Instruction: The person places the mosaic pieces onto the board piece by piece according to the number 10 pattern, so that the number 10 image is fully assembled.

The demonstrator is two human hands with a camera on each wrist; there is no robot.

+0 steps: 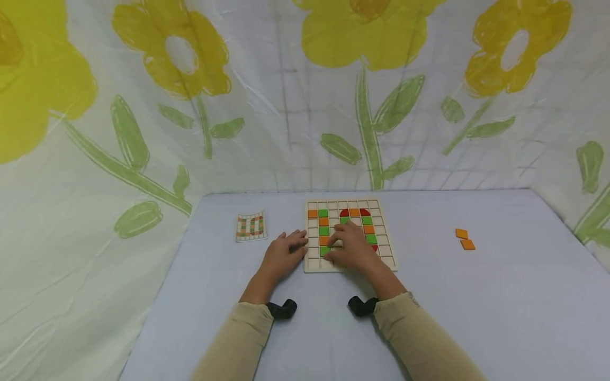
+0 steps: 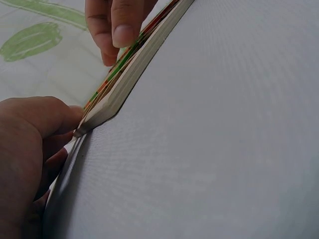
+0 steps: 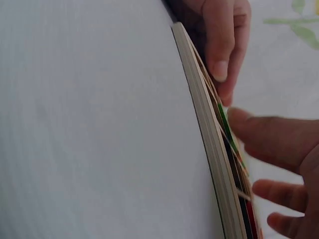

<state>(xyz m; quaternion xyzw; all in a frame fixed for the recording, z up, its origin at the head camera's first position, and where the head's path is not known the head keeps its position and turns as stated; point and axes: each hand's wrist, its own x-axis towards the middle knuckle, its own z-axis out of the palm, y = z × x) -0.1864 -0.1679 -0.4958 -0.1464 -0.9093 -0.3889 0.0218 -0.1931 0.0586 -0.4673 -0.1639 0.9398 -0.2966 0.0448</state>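
A pale wooden grid board lies flat on the table. Green tiles and orange tiles alternate down one of its left columns, and more tiles with a red curved piece form a shape on the right. My left hand rests against the board's left edge, its thumb touching the rim in the left wrist view. Over the lower middle of the board is my right hand, thumb and fingers spread apart near the bottom green tile. No tile shows between them. Part of the pattern is hidden behind this hand.
A small printed pattern card lies left of the board. Two loose orange tiles lie apart on the right of the white table. A flowered cloth hangs behind the table's far edge.
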